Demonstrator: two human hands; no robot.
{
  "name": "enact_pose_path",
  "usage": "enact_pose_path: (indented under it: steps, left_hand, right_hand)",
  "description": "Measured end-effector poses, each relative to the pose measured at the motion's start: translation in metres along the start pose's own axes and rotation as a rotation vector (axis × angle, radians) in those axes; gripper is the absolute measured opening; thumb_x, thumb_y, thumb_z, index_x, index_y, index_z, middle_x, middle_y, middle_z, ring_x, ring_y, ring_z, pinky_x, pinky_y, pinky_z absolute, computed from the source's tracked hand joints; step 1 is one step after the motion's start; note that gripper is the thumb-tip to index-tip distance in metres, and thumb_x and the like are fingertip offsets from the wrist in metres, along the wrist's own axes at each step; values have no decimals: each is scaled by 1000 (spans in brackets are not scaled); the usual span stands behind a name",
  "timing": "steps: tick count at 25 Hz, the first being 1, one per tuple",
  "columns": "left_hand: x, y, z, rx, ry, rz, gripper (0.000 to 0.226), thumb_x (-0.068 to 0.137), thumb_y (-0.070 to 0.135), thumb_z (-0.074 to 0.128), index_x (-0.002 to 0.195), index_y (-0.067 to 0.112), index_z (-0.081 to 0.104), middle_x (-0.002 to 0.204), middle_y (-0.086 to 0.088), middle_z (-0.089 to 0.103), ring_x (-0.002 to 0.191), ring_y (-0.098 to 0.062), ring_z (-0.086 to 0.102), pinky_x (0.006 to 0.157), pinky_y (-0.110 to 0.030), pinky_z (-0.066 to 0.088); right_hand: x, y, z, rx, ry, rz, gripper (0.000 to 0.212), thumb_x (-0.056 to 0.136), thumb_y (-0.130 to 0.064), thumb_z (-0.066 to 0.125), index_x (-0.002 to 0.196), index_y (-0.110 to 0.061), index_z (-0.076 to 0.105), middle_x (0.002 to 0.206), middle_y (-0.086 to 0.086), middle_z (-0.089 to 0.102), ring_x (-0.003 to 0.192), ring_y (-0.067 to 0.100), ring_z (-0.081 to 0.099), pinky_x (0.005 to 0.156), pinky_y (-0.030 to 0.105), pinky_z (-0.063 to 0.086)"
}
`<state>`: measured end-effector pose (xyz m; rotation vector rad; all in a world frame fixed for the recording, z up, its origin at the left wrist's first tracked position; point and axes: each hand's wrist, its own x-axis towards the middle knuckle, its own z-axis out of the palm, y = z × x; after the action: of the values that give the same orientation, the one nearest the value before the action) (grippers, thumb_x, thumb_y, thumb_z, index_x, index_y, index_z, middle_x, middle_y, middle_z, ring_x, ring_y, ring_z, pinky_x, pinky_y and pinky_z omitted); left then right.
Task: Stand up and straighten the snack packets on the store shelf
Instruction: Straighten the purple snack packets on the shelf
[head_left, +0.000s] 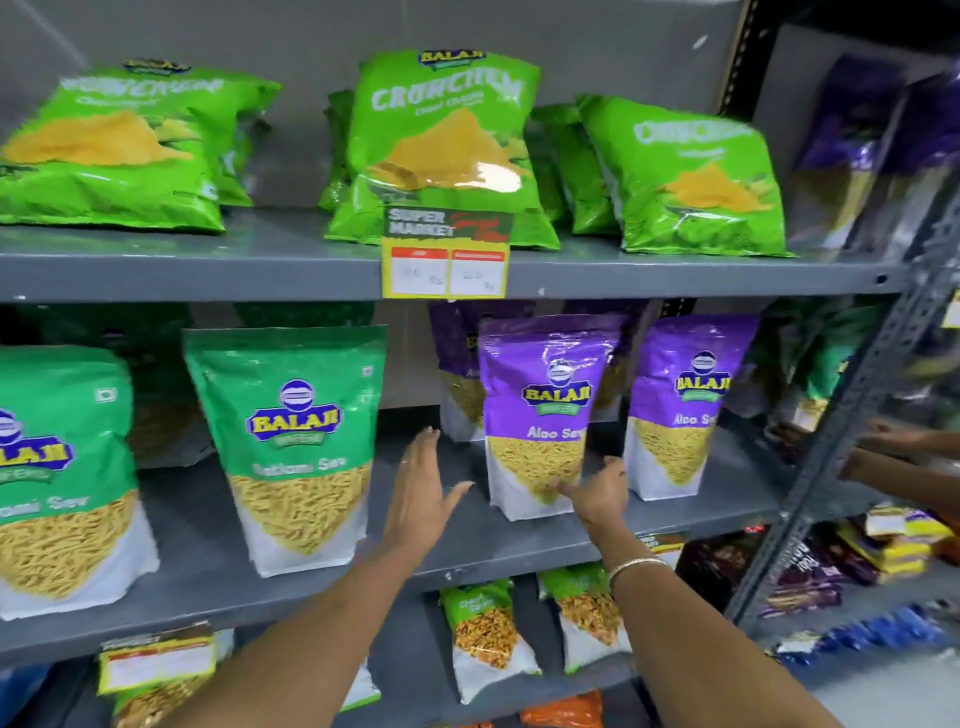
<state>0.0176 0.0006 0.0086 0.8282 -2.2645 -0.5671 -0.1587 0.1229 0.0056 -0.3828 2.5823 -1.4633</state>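
Packets stand in rows on the grey middle shelf (208, 582): two green ones at the left, purple Aloo Sev ones at the right. The front purple packet (540, 415) stands upright near the shelf edge, with a second purple packet (685, 405) just beside it on the right and more purple ones behind. The left hand (421, 493) hovers flat and spread wide over bare shelf, between the green packet (296, 447) and the front purple packet, holding nothing. The right hand (597, 493) is open too, its fingers touching the lower front of that purple packet. A bangle (636, 566) sits on the right wrist. Above, light green Crunchem bags (441, 145) lean on the top shelf behind a yellow price tag (447, 265).
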Motion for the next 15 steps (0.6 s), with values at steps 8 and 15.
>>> enact_pose_path:
  steps: [8, 15]
  left_hand:
    - [40, 34, 74, -469, -287, -518, 34, 78, 16, 72, 103, -2, 59, 114, -16, 67, 93, -24, 61, 68, -31, 47]
    - [32, 34, 66, -317, -119, -557, 41, 73, 14, 77, 104, -7, 62, 114, -23, 68, 103, -33, 65, 82, -37, 50]
  right_hand:
    - [45, 31, 1, 164, -356, -39, 63, 70, 1, 77, 124, 11, 48, 129, 27, 55, 116, 31, 54, 72, 15, 51]
    - [25, 24, 2, 91, -336, -66, 50, 64, -11, 83, 105, -2, 56, 99, 10, 56, 77, 19, 52, 63, 22, 48]
